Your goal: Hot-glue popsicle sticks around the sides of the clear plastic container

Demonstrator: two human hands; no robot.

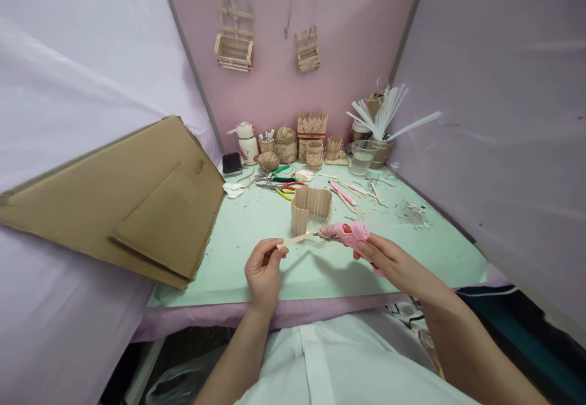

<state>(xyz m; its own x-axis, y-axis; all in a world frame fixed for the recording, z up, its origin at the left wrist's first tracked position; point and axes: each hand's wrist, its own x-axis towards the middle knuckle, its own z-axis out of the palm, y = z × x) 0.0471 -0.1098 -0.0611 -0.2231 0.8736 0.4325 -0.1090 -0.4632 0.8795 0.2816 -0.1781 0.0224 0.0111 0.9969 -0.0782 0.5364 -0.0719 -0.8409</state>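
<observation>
Near the table's front edge, my left hand [266, 268] pinches one end of a pale wooden craft stick [296, 240], which points to the right. My right hand [383, 257] is wrapped round the handle of a pink glue gun [343, 233]. The gun's metal nozzle is at the stick's far end; whether they touch is hard to tell. Just behind them, an open-topped box of upright wooden sticks [301, 217] stands on the green tabletop [242, 225].
Pliers [284, 194], a pink cutter [342, 193], loose sticks [356, 186] and scraps [414, 214] lie farther back. Twine balls, small stick containers, a bottle [247, 143] and a water cup [361, 158] line the rear. Folded cardboard [151, 204] leans at left.
</observation>
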